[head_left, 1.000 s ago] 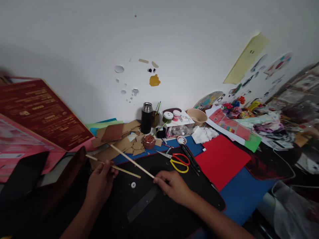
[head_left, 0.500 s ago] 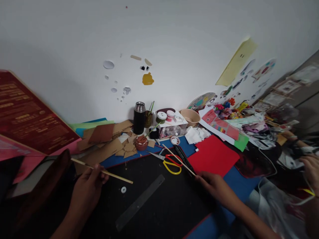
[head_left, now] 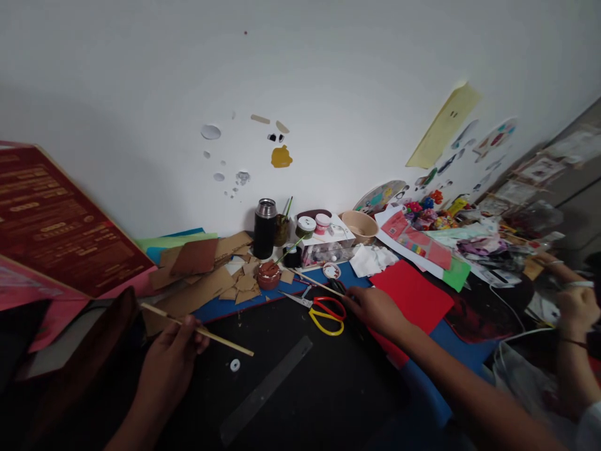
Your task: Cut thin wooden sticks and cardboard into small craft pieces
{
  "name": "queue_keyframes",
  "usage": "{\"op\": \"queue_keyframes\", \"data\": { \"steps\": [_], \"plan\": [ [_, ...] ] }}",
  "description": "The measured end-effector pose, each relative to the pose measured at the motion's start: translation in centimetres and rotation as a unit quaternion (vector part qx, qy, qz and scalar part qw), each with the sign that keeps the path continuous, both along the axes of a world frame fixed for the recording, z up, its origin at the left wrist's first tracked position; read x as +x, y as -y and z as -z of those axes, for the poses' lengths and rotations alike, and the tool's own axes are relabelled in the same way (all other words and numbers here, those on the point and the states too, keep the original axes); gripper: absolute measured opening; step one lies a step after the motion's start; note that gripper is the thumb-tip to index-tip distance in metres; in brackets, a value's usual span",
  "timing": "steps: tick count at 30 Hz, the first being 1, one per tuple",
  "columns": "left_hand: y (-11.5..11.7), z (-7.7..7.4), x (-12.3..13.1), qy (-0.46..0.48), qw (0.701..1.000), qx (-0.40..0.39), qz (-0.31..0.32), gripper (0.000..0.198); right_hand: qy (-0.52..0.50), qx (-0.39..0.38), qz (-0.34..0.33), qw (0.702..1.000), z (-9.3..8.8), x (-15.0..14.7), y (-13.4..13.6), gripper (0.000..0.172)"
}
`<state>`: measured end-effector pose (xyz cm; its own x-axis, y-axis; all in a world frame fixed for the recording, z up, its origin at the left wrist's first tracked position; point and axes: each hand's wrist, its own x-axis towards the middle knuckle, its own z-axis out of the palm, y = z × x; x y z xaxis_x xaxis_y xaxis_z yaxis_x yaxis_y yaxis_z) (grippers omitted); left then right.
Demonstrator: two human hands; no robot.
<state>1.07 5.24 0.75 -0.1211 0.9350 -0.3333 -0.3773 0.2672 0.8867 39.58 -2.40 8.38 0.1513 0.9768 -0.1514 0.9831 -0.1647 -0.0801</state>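
My left hand [head_left: 174,354] is closed around a pale wooden stick [head_left: 225,343], which slants down to the right above the black mat [head_left: 357,388]. A second, thinner wooden stick [head_left: 317,281] is pinched in my right hand [head_left: 375,308], its far end pointing at the paint jars. Just left of that hand lie scissors [head_left: 327,324] with red and yellow handles. Under its fingers is a black tool [head_left: 337,285], mostly hidden. A clear ruler [head_left: 267,389] and a small white ring [head_left: 235,364] rest on the mat between my hands.
Cardboard pieces [head_left: 197,288], an open brown paint jar [head_left: 268,275] and a black flask [head_left: 265,232] stand along the wall. Red paper [head_left: 416,297] lies beyond my right hand. Another person's hand [head_left: 578,307] is at the far right. A dark red board [head_left: 70,219] leans at left.
My right hand has moved forward and left with its stick, towards the scissors and jars. My left hand keeps its stick in nearly the same pose. The other person's hands have shifted.
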Motion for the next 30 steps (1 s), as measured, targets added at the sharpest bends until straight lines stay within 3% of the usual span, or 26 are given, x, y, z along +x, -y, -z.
{"op": "queue_keyframes", "data": {
  "steps": [8,18,22,26,30],
  "plan": [
    [-0.2,0.3,0.1,-0.012,1.0,0.019,0.008,0.055,0.068,-0.019,-0.038,0.997,1.5,-2.2,-4.3,0.029],
    [-0.2,-0.6,0.5,-0.068,0.997,0.016,0.021,0.059,0.061,-0.004,-0.036,0.997,2.8,-3.0,-8.9,0.029],
    [-0.2,-0.8,0.6,-0.066,0.998,0.015,0.011,0.059,0.048,0.021,-0.024,0.998,2.8,-3.2,-9.5,0.031],
    [-0.2,-0.8,0.7,-0.047,0.999,0.019,0.014,0.058,-0.083,0.109,-0.019,0.99,3.1,-4.2,-7.9,0.029],
    [-0.2,-0.4,0.7,0.01,0.999,0.032,0.014,0.055,-0.283,0.132,-0.068,0.948,4.0,-6.9,-5.2,0.03]
  ]
}}
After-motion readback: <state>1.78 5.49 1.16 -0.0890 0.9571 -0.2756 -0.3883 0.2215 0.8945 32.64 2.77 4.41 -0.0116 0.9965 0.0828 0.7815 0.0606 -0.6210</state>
